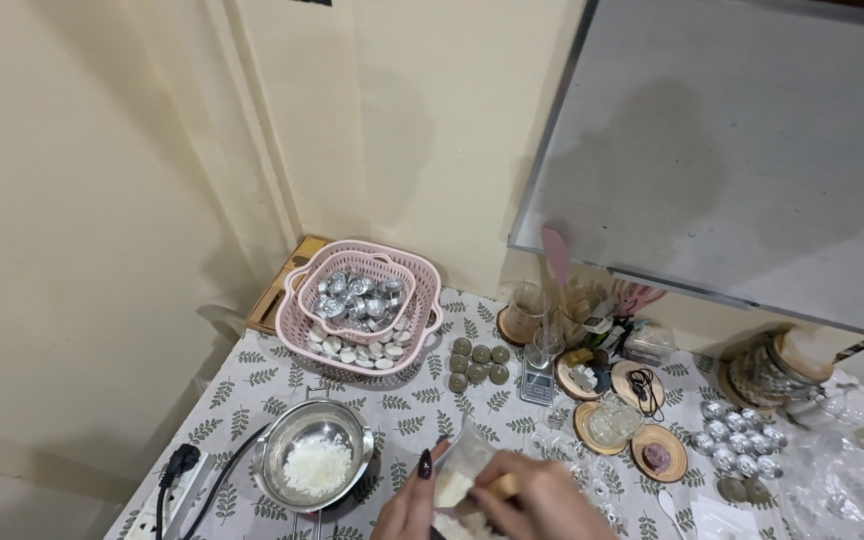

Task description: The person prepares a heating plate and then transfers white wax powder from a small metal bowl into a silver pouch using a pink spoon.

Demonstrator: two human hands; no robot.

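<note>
Open cloth lies between the pot and the pink baskets, and a narrower strip runs from the hands up past the dark discs, so a hand could pass there. To the right the surface is crowded: scale, glass jars, wooden coasters and silver cups stand close together with little room between them. At the left edge the power strip and its black cable lie just beside the pot and narrow that side.

A pink basket of tealight cups sits beside 6 green discs.
</note>
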